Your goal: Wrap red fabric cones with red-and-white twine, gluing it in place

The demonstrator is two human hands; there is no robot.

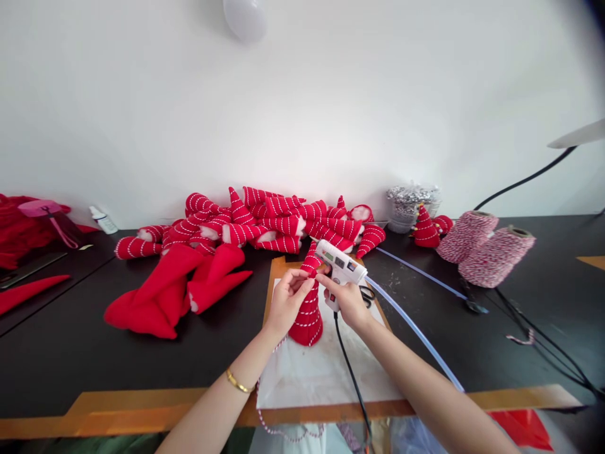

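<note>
A red felt cone (307, 323), wound with red-and-white twine, lies on the white sheet (326, 378) before me, its wide end toward me. My left hand (289, 301) is closed on the cone's upper part, thumb and fingers pinching near the windings. In my right hand (347, 304) is a white hot glue gun (341, 263) with a black cord. The right index finger reaches out to the cone beside my left thumb. Loose twine (259, 419) trails from the cone over the table's front edge. Whether the twine itself is between my left fingers is hidden.
Several twine-wound cones (283, 226) are piled along the wall. Plain red cones (155, 293) lie at left. Twine spools (496, 258), a tub of silvery material (411, 205) and a decorated cone (425, 228) stand at right. Scissors (367, 295) lie by the glue gun.
</note>
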